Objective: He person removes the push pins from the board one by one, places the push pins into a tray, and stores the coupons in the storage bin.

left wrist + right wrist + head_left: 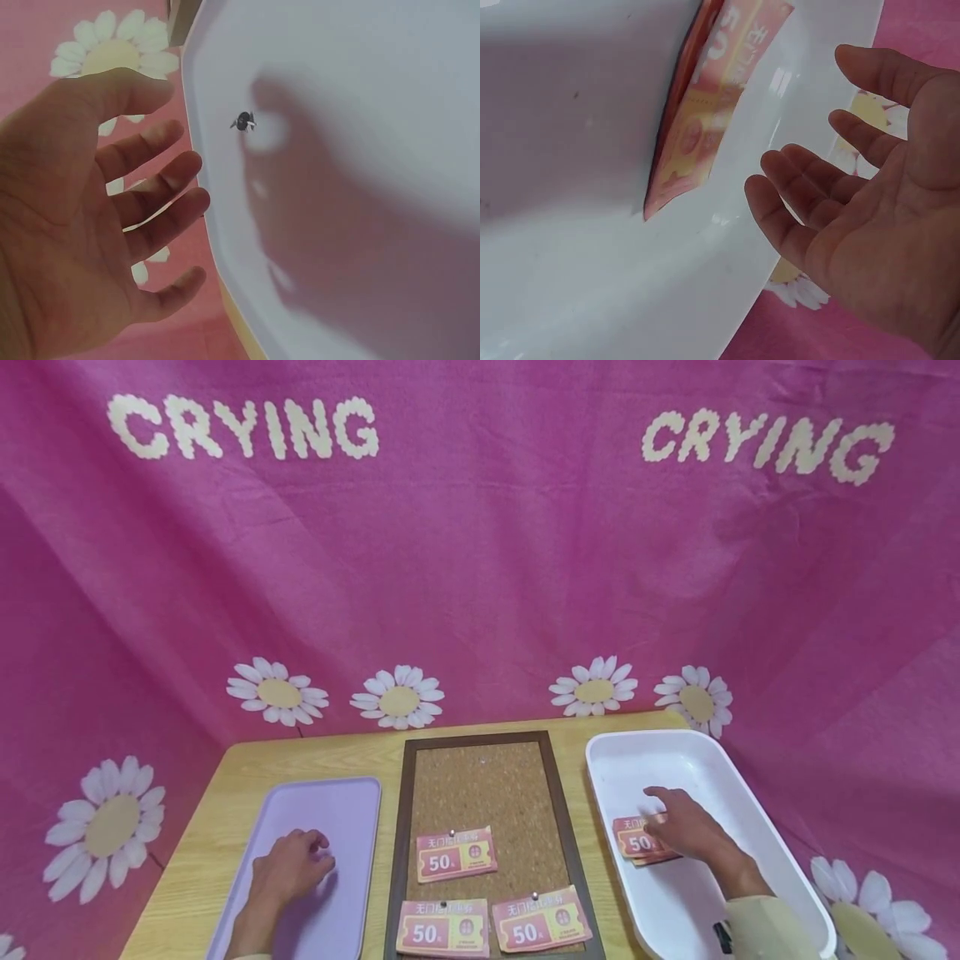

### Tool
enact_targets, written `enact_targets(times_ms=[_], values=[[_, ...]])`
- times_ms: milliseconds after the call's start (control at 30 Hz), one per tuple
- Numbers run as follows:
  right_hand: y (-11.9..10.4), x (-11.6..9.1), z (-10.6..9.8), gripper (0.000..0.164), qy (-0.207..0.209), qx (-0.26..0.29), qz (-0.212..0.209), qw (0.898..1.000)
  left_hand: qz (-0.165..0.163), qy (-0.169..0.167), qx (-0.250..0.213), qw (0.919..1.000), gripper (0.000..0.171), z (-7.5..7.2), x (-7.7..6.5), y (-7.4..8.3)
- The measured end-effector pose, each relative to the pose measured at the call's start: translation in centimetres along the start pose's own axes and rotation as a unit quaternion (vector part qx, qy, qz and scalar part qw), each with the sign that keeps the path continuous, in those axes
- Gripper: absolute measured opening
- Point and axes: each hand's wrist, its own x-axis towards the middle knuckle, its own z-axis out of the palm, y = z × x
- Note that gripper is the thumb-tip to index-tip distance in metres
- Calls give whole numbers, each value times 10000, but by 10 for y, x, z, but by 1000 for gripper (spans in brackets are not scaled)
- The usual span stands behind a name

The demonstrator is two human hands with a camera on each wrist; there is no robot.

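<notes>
My left hand (292,868) hovers over the lilac tray (330,802), its fingers loosely bent around nothing. In the left wrist view, a small dark cluster that looks like thumbtacks (243,121) lies on that tray beside the hand's shadow. On the right, my right hand (693,831) is above the white tub (652,760), close to a small stack of pink-and-yellow coupons (633,842) marked 50. The right wrist view shows a gap between the relaxed fingers and the coupons (705,112), which lean near the tub's wall.
Between the trays lies a brown-framed corkboard (480,785). Three coupon spots are pinned to it: an upper coupon (457,862), a lower left coupon (426,933) and a lower right coupon (525,933). All stand on a wooden table (195,827) before a pink curtain (480,568).
</notes>
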Motion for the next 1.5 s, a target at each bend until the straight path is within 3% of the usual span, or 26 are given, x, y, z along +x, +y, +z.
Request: enact_targets(times_ms=[233, 467, 733, 1133, 1500], values=[[-14, 5, 0, 60, 26, 101, -268, 9996, 157, 38, 84, 9998, 30, 3, 0, 10], [-34, 9, 0, 65, -15, 338, -244, 9991, 405, 241, 86, 9988, 38, 6, 1, 26], [-54, 9, 4, 65, -72, 197, -339, 9992, 472, 241, 120, 9985, 33, 11, 2, 36], [-79, 8, -1, 61, -161, 72, -454, 9988, 329, -17, 153, 9993, 30, 11, 6, 47], [-101, 15, 1, 61, -297, 132, -463, 9984, 497, 95, 77, 9987, 28, 18, 9, 65]])
